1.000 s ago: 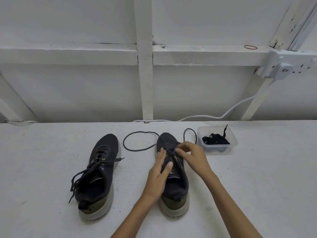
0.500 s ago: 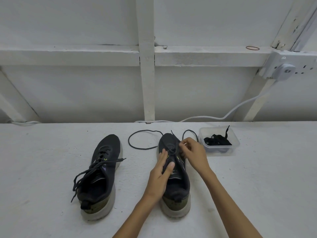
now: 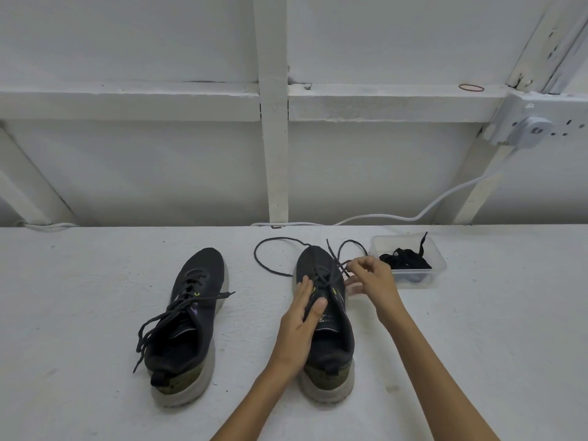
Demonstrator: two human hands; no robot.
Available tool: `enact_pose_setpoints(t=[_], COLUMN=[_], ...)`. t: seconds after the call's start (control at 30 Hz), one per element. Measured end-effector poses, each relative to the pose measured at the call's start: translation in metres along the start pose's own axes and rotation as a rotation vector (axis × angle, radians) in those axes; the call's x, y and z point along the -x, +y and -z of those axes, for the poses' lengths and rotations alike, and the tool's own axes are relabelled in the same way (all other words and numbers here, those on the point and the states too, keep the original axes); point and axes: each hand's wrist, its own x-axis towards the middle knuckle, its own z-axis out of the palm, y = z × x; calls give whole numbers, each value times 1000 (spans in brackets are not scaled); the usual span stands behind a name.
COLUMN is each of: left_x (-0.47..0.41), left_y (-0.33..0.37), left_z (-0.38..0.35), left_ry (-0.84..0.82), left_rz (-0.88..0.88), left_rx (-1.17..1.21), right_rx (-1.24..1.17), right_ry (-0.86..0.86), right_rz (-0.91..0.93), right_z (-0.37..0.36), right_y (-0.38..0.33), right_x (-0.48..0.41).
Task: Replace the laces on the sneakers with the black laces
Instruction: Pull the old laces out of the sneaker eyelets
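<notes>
We are early in the job. Our left hand (image 3: pixel 300 326) lies flat on the right sneaker (image 3: pixel 324 316), steadying it, while our right hand (image 3: pixel 370 278) pinches its old lace (image 3: pixel 273 268), already loose around the toe. The left sneaker (image 3: pixel 187 323) is fully laced, and the black laces (image 3: pixel 405 262) wait in the plastic tub (image 3: pixel 437 259). 2 shoes need relacing.

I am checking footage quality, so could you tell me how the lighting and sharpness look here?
Head view: soft, even light, faint shadows beside the sneakers, no glare; the right hand is slightly motion-blurred; wide-angle distortion bends the wall beams outward.
</notes>
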Motion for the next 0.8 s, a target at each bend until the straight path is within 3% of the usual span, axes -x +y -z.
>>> enact_pose_setpoints(t=[0.2,0.3,0.43,0.63,0.8], left_x=[1,1,1,1,2], left_y=[1,1,0,-1,1], left_z=[-1,-1,-2,-3,-2], left_ry=[11,10,14,24,27], left_rz=[1,3,6,6,3], left_rx=[-5,0,4,10,20], right_rx=[75,36,-231,95,-114], right_ry=[-234,-135,35,-241,-4], right_rz=[-62,-25,-74,-148,-70], right_z=[-1,-2,7,-1,2], right_y=[5,1,-6,-2,-2], right_x=[17,9,-4,17,6])
